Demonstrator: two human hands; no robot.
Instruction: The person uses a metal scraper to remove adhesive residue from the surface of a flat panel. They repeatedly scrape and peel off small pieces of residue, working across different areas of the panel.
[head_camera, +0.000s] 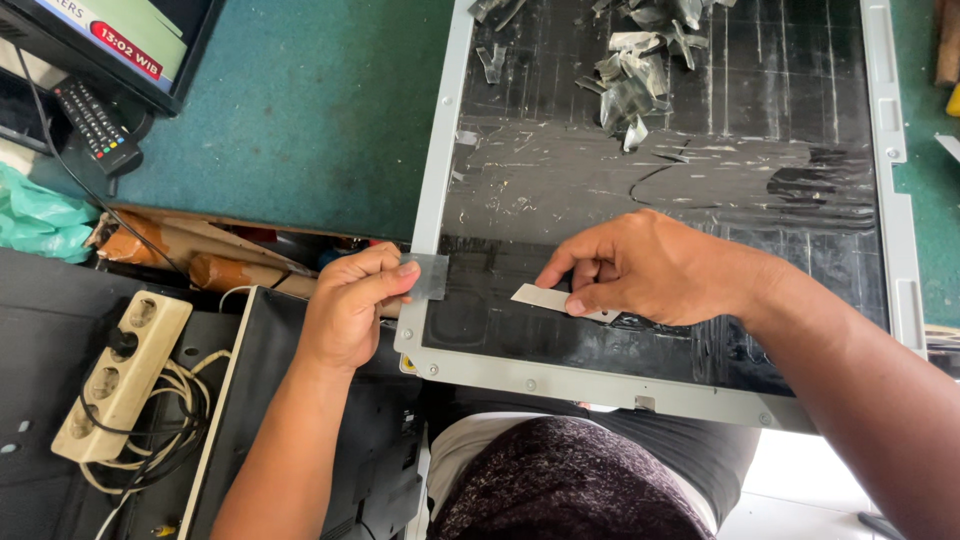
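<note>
Left hand (350, 310) in the middle of the frame pinches a small strip of clear film (430, 276) between thumb and fingers, right at the left edge of the big dark panel (700, 190). Right hand (650, 268) is closed on a flat pale blade (545, 298), pressed against the panel's lower part. A pile of peeled film scraps (630, 70) sits at the top of the frame. Beige power strip (120, 370) lower left, remote (95, 125) upper left on the green carpet (300, 110).

Film scraps (635, 70) lie on the panel's (660, 190) far end; power strip (118, 375) sits left.
</note>
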